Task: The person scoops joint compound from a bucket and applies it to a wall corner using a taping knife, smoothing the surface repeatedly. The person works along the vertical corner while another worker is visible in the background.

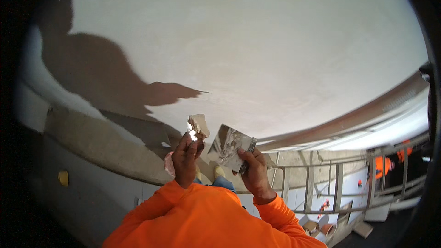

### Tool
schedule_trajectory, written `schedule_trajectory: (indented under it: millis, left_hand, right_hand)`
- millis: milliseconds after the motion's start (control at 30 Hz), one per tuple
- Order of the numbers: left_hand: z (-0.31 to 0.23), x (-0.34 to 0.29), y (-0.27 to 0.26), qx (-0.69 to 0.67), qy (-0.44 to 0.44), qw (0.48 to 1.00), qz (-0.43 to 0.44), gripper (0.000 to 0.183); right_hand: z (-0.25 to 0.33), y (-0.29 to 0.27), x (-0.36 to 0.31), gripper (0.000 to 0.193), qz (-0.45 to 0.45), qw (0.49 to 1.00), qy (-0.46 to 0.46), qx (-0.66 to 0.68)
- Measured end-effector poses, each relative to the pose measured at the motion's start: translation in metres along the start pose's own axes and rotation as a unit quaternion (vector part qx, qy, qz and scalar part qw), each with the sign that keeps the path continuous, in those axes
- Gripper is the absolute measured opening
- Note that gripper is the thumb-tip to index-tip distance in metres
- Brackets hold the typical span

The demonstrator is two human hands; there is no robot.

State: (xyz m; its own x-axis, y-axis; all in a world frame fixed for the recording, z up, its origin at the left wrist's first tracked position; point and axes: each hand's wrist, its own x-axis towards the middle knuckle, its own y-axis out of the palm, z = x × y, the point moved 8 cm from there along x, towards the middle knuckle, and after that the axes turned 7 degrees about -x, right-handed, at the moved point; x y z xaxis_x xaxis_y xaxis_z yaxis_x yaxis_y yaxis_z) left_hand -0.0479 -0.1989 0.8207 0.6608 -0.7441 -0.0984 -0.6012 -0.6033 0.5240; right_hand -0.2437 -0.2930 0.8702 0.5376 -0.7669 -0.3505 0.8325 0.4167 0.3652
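Note:
My left hand is closed around a small putty knife, held upright, with a lump of beige filler on its shiny blade. To its right, my right hand grips a wide metal filling knife by its back edge. Whitish filler is smeared over that blade, which tilts toward the left. The two tools are close together but apart. Beyond them rises a pale plastered wall; neither hand touches it. A pinkish thing shows beside my left hand, and I cannot tell whether I hold it.
Metal rails like a ladder or scaffold extend at the right. Past them are people in orange. Open cardboard boxes stand at the lower right. A yellow object lies far left. My shoes show below my hands.

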Motion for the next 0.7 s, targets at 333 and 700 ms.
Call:
schedule_trajectory:
  millis: [333, 700]
  left_hand:
    - [0.045, 0.046, 0.014, 0.221, 0.296, 0.883, 0.289, 0.063]
    - [0.217, 0.062, -0.007, -0.108, -0.242, 0.912, 0.313, 0.044]
  right_hand:
    - [-0.011, 0.034, -0.011, 0.026, -0.154, 0.984, -0.087, 0.017]
    - [-0.059, -0.011, -0.006, 0.016, -0.290, 0.909, -0.253, 0.159]
